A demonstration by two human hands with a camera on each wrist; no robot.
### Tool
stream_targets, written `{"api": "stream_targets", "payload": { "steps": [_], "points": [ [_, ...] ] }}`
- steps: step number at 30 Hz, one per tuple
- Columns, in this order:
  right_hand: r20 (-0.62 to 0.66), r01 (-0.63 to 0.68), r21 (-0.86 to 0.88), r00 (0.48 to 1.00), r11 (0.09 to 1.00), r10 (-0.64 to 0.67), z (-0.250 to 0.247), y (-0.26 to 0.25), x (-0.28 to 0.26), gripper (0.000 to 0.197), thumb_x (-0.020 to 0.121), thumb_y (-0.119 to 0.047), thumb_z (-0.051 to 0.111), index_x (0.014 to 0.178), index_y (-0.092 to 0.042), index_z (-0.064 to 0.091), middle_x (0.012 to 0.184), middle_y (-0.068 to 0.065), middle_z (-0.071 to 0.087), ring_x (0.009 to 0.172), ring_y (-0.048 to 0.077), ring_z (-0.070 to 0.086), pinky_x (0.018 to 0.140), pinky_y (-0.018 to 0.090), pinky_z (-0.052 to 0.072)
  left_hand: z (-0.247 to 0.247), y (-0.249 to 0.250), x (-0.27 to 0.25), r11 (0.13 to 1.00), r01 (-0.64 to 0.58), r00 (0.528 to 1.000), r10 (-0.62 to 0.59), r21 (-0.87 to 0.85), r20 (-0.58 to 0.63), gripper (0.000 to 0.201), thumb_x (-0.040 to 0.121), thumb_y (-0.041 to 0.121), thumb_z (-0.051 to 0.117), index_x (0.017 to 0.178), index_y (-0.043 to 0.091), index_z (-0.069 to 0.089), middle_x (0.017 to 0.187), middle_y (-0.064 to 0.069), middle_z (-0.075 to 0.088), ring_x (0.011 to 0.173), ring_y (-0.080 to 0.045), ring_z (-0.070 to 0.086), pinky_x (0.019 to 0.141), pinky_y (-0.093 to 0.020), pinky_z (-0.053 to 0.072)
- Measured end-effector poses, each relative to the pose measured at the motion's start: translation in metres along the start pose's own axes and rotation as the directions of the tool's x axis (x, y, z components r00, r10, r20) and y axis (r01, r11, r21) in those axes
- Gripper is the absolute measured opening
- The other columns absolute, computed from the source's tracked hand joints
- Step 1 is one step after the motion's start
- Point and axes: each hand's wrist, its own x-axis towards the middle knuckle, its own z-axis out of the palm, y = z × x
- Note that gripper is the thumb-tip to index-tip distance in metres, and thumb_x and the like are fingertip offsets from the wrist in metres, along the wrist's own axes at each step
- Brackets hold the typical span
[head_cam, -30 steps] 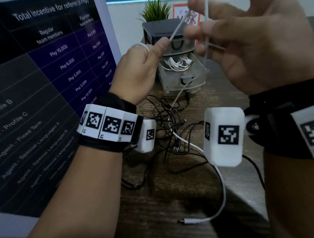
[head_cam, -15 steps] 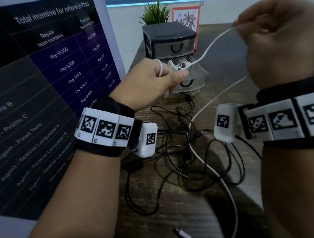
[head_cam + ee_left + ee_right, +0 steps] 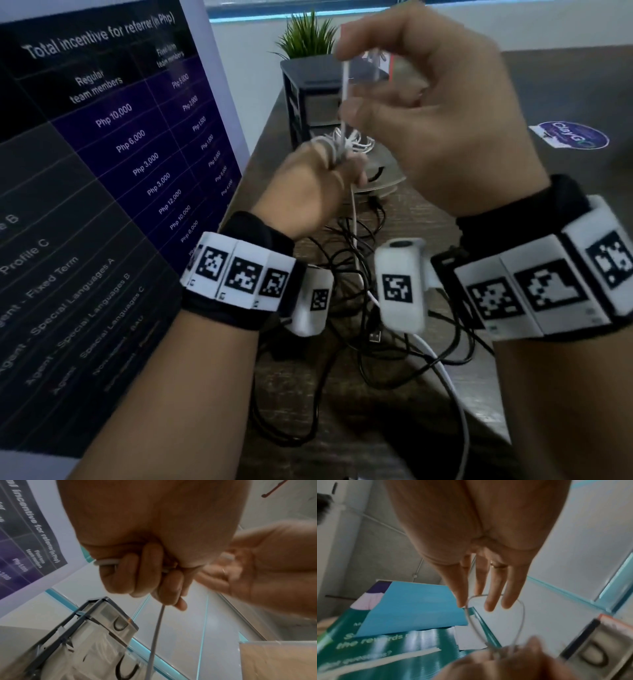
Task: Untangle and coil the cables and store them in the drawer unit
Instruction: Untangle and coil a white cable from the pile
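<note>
My left hand (image 3: 329, 178) is a fist with several loops of a white cable (image 3: 345, 85) wound round its fingers; the left wrist view shows the fingers (image 3: 137, 577) curled on it. Just above, my right hand (image 3: 356, 99) pinches the same cable between thumb and forefinger, the other fingers (image 3: 494, 588) spread out. The cable's free length (image 3: 448, 383) trails down to the table. A tangle of black cables (image 3: 363, 246) lies on the table under both wrists. Behind the hands stands the grey drawer unit (image 3: 305, 89), its lower drawer (image 3: 380, 181) open with white cables inside.
A large purple printed board (image 3: 102, 171) leans along the left side. At the back a small green plant (image 3: 308, 37) stands behind the drawer unit, and a round sticker (image 3: 572, 135) lies on the table at the right. A USB plug (image 3: 375, 337) lies among the black cables.
My right hand swung from the far right back to the middle, directly above my left hand, carrying the white cable with it. More loops sit on the left fingers.
</note>
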Motion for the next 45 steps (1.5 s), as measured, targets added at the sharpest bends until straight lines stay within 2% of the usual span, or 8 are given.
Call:
{"api": "stream_targets", "payload": {
  "steps": [6, 14, 22, 27, 30, 34, 38, 45],
  "points": [
    [0.030, -0.171, -0.222, 0.983, 0.960, 0.182, -0.011, 0.014, -0.002, 0.061, 0.069, -0.046, 0.083, 0.095, -0.025, 0.033, 0.110, 0.009, 0.037, 0.088, 0.018, 0.044, 0.070, 0.016, 0.050, -0.015, 0.004, -0.001, 0.990, -0.030, 0.988, 0.009, -0.137, -0.154, 0.031, 0.104, 0.019, 0.042, 0.084, 0.014, 0.064, 0.058, 0.004, 0.055, 0.044, 0.000, 0.044, 0.047, -0.019, 0.032],
    [0.007, -0.432, -0.387, 0.882, 0.814, 0.471, -0.007, 0.029, -0.008, 0.089, 0.068, -0.033, 0.088, 0.138, -0.025, 0.032, 0.131, -0.003, 0.034, 0.104, 0.012, 0.051, 0.093, 0.027, 0.044, -0.018, 0.013, -0.002, 0.866, -0.083, 0.964, -0.056, -0.494, -0.261, 0.034, 0.108, 0.023, 0.034, 0.087, 0.011, 0.058, 0.060, -0.002, 0.055, 0.040, -0.007, 0.034, 0.040, -0.019, 0.024],
    [0.354, -0.409, -0.369, 0.768, 0.835, 0.533, 0.020, 0.047, -0.011, 0.016, 0.086, -0.038, 0.072, 0.092, -0.024, 0.074, 0.064, -0.007, 0.063, 0.056, 0.005, 0.057, 0.060, 0.020, 0.045, -0.027, 0.013, -0.003, 0.729, -0.051, 0.976, -0.109, -0.683, -0.190, 0.032, 0.108, 0.028, 0.034, 0.090, 0.013, 0.057, 0.064, -0.002, 0.052, 0.043, -0.011, 0.029, 0.046, -0.029, 0.020],
    [0.194, -0.430, -0.328, 0.841, 0.841, 0.505, 0.014, 0.058, -0.010, 0.026, 0.091, -0.035, 0.068, 0.070, -0.018, 0.067, 0.069, 0.003, 0.070, 0.061, 0.014, 0.064, 0.068, 0.030, 0.053, -0.032, 0.010, -0.005, 0.929, -0.047, 0.963, -0.056, -0.368, -0.262, 0.010, 0.098, 0.020, 0.058, 0.102, 0.013, 0.064, 0.066, 0.006, 0.053, 0.044, -0.003, 0.038, 0.042, -0.018, 0.029],
    [0.091, -0.529, -0.103, 0.838, 0.842, 0.538, 0.012, 0.058, -0.009, 0.027, 0.093, -0.029, 0.066, 0.069, -0.016, 0.065, 0.072, 0.009, 0.073, 0.067, 0.027, 0.073, 0.071, 0.053, 0.060, -0.027, 0.000, -0.002, 0.992, 0.035, 0.981, -0.057, -0.117, -0.185, 0.046, 0.086, 0.011, 0.073, 0.129, 0.014, 0.056, 0.075, 0.003, 0.054, 0.054, -0.001, 0.045, 0.052, -0.011, 0.040],
    [0.012, -0.540, 0.082, 0.841, 0.838, 0.540, 0.013, 0.050, -0.007, 0.021, 0.092, -0.017, 0.068, 0.073, -0.013, 0.060, 0.073, 0.013, 0.070, 0.057, 0.025, 0.069, 0.061, 0.049, 0.061, -0.013, -0.005, -0.001, 0.992, 0.126, 0.992, -0.126, -0.010, -0.031, 0.087, 0.081, 0.027, 0.079, 0.152, 0.023, 0.028, 0.098, -0.010, 0.065, 0.087, -0.012, 0.063, 0.069, -0.026, 0.049],
    [-0.012, -0.480, 0.113, 0.875, 0.870, 0.484, 0.010, 0.048, -0.008, 0.025, 0.084, -0.015, 0.077, 0.073, -0.017, 0.055, 0.067, 0.011, 0.063, 0.064, 0.043, 0.065, 0.059, 0.059, 0.058, -0.005, -0.004, -0.002, 0.988, 0.151, 0.984, -0.154, 0.038, 0.090, 0.031, 0.087, 0.028, 0.073, 0.113, 0.019, 0.059, 0.070, 0.023, 0.069, 0.065, 0.015, 0.060, 0.054, -0.003, 0.039],
    [-0.180, -0.416, 0.124, 0.884, 0.901, 0.432, -0.007, 0.053, -0.007, 0.016, 0.076, -0.019, 0.084, 0.073, -0.016, 0.068, 0.064, 0.009, 0.069, 0.051, 0.019, 0.064, 0.048, 0.032, 0.056, -0.012, -0.012, -0.001, 0.974, 0.191, 0.968, -0.208, 0.125, 0.140, 0.045, 0.086, 0.042, 0.070, 0.099, -0.001, 0.067, 0.071, 0.000, 0.055, 0.060, -0.007, 0.046, 0.057, -0.023, 0.037]
  ]
}}
